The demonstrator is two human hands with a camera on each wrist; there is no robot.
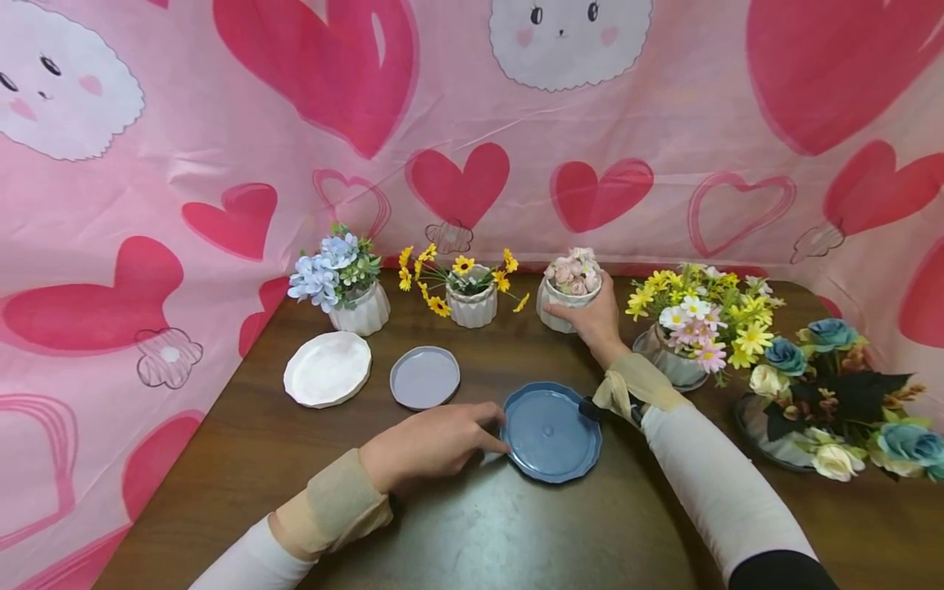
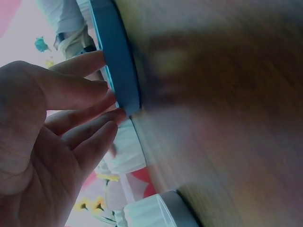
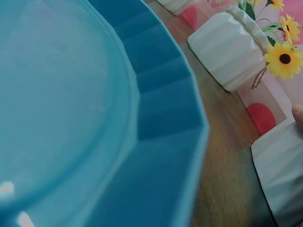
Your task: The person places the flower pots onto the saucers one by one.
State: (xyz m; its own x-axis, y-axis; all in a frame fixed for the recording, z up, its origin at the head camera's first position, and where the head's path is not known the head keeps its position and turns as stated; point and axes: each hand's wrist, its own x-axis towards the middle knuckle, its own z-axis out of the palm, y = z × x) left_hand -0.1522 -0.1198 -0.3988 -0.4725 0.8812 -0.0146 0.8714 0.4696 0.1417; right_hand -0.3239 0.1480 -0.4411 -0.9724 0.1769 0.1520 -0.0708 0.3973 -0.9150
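Note:
My right hand (image 1: 596,315) grips a white ribbed flower pot (image 1: 555,305) at the back of the table, thumb across its front. Pale pink and white flowers (image 1: 575,273) fill the pot. In the right wrist view the pot (image 3: 281,165) stands at the right edge with a fingertip on it. My left hand (image 1: 435,442) reaches to the left edge of a round blue plate (image 1: 549,434), fingertips at its rim. The left wrist view shows the thumb and slightly bent fingers spread along the side of the plate (image 2: 120,61).
Left of the blue plate lie a small grey-lilac plate (image 1: 424,378) and a white plate (image 1: 327,369). Behind them stand pots with blue flowers (image 1: 359,310) and yellow flowers (image 1: 473,306). Yellow-and-pink daisies (image 1: 696,324) and blue-and-cream roses (image 1: 833,401) flank my right arm.

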